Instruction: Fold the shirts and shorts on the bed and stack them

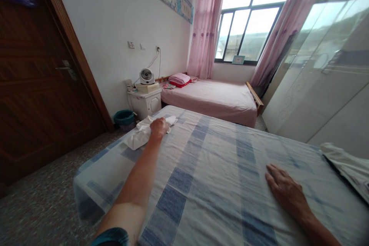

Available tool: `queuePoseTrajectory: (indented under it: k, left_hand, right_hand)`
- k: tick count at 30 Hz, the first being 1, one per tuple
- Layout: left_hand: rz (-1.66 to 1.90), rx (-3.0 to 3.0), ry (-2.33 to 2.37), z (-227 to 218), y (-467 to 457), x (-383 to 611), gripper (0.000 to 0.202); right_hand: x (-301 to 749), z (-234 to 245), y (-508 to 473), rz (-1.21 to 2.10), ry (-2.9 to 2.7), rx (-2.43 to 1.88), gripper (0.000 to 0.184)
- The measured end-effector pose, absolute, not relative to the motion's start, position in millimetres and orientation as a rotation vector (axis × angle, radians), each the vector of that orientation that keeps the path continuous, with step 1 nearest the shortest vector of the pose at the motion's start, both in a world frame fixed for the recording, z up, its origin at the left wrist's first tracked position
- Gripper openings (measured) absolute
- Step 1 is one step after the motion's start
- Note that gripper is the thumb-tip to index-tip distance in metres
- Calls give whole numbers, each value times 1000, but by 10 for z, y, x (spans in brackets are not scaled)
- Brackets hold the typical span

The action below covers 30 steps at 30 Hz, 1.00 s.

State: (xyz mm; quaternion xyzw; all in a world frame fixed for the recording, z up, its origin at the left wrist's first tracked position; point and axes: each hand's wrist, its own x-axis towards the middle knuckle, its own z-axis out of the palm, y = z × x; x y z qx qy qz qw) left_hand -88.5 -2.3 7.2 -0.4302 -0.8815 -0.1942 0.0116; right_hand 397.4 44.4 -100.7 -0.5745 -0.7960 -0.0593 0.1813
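Note:
My left hand (159,127) reaches to the far left part of the bed and is closed on a crumpled white cloth (138,137). The cloth lies on a blue-and-white checked sheet (213,177), spreading out on both sides of my fist. What exactly the cloth is, I cannot make out. On the right side of the sheet my right hand (285,188) rests palm down, fingers stretched out, holding nothing. Shallow wrinkles run across the sheet between the two hands.
Beyond stands a second bed (213,96) with folded pink bedding (180,79). A white nightstand (144,103) carries a fan (147,76); a green bin (123,118) stands beside it. A pale bundled fabric (346,165) lies at the right edge, near a glossy wardrobe (323,96).

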Motion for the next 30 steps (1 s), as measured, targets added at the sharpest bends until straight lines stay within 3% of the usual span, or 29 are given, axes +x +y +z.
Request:
queuePoseTrajectory:
  k: [3,7,9,13,19,24,27,30]
  left_hand:
    - [-1050,-1484,-2571,376,-71,-782,35]
    - [-2322,-2045,-1982,692,-148,-297,42]
    - [-2531,-2360,-1840,696,-164,-7,44]
    - [-2296,-2719,-1977,453,-97,414,36]
    - [-2135,-2677,-2234,180,1,580,31]
    - [-2318,-2745,-2191,249,-52,616,35]
    - [-2439,-2883,-1985,376,-227,698,33]
    - [-2108,-3343,-1868,570,-511,769,44]
  right_hand:
    - [3957,-1002,434,-156,-2232,-1630,52]
    - [3922,-990,411,-145,-2181,-1627,46]
    - [3911,-964,390,-109,-2165,-1601,44]
    - [3907,-863,335,98,-2130,-1522,44]
    - [3895,-742,241,313,-2051,-1358,39]
    - [3809,-765,202,208,-2141,-1368,41]
    - [3778,-784,237,164,-2141,-1408,27]
    - [3808,-776,294,153,-2003,-1411,21]
